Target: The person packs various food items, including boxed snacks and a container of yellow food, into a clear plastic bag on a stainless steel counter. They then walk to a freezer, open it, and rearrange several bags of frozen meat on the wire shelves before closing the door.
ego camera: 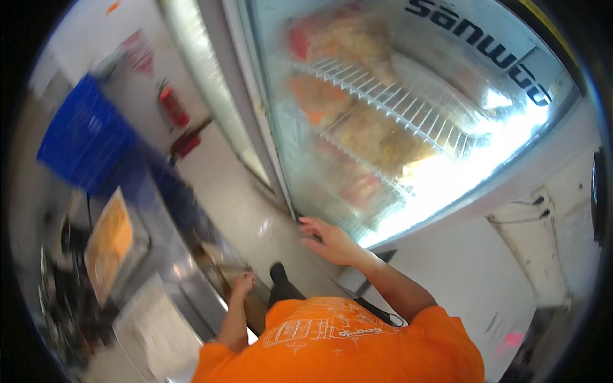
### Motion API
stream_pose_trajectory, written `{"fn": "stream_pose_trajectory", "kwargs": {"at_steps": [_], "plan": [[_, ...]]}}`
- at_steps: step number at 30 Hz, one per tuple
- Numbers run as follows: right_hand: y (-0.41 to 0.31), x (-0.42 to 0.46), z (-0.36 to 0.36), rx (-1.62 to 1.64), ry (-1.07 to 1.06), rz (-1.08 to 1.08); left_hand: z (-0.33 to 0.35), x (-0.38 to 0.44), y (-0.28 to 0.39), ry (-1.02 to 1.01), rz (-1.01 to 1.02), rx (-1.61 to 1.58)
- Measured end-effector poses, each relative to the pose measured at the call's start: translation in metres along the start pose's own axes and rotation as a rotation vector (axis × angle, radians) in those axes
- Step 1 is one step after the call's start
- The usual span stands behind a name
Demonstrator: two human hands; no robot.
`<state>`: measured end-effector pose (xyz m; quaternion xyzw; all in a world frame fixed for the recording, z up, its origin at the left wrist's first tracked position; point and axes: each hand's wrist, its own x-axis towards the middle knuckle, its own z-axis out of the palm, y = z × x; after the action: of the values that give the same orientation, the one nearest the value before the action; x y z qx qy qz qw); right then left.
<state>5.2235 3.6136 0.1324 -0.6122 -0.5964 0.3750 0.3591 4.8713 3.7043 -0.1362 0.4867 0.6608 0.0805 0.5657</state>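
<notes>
My right hand [331,240] reaches forward with its fingers apart, beside the lower edge of a glass-door display refrigerator [275,129]. Whether a fingertip touches the door frame is unclear. Behind the fogged glass, wire shelves [383,103] carry bagged food [354,40] in blurred orange, red and yellowish tones. On the other side, my left hand [244,283] hangs low with curled fingers near the edge of a stainless-steel counter [177,258]. Blur hides whether it holds anything.
On the left are a blue plastic bin [86,136], a pan of orange food [112,234] and a pale board or sheet [155,325]. A red fire extinguisher [173,106] is farther off. A white cabinet or chest [459,282] stands at the right, with plugged cords [539,201] beyond it.
</notes>
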Motion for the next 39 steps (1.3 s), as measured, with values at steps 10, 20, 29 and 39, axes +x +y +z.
{"fn": "stream_pose_trajectory", "kwargs": {"at_steps": [10,20,29,39], "plan": [[-0.036,0.237,0.026,-0.359,0.672,0.108,-0.059,0.257,0.151,-0.397,0.320,0.631],[-0.027,0.294,0.033,-0.291,0.865,0.429,-0.152,0.446,0.242,-0.409,0.079,0.639],[-0.043,0.338,0.071,-0.291,1.399,0.581,-0.184,0.560,0.337,-0.737,0.519,1.591],[-0.105,0.340,0.225,-0.267,1.980,0.861,-0.111,0.576,0.457,-0.959,0.861,1.540]]}}
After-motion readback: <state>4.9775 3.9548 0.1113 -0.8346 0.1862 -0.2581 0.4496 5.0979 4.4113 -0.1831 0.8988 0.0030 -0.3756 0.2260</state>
